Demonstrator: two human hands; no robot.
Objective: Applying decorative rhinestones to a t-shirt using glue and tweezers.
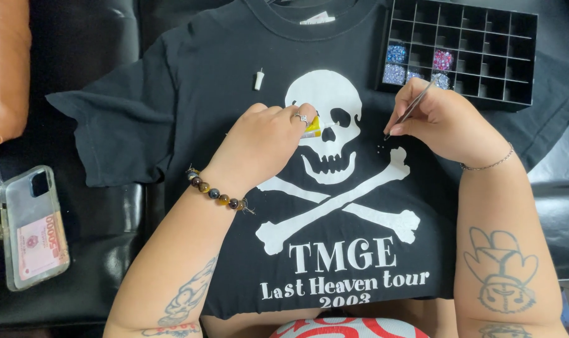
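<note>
Black shirt point(190, 106) lies flat — left hand point(262, 141) squeezes a yellow glue tube point(312, 127) on the skull's eye point(339, 116); right hand point(444, 119), at three o'clock, pinches tweezers point(411, 107). Best squeeze gently — tiny dots.

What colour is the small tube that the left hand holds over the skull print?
The tube is yellow with a white part, seen in the head view.
</note>
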